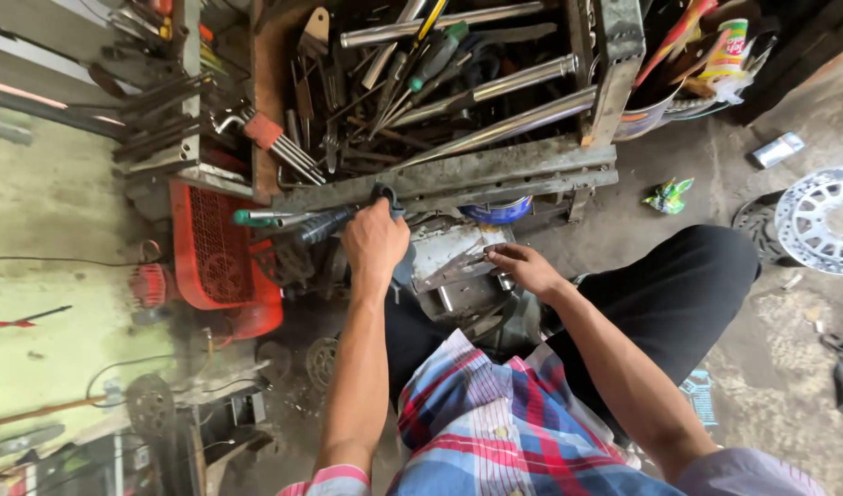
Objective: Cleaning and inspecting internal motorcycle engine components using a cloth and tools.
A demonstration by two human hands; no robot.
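My left hand (375, 243) is closed around a long tool (302, 223) with a black ribbed grip, a chrome section and a green end pointing left. It sits just below a rusty steel angle rail (458, 179). My right hand (527, 268) rests its fingertips on a flat grey metal part (453, 266) lying on a pile of metal pieces between my knees. Whether those fingers pinch the part or only touch it is unclear. Both forearms are bare, and a plaid shirt fills the bottom of the view.
Behind the rail is a wooden bin (421, 83) crammed with chrome tubes, wrenches and screwdrivers. A red plastic crate (214, 257) stands at the left. A brake disc (826, 220), a green wrapper (669, 195) and a small can (778, 149) lie on the dirty concrete floor at the right.
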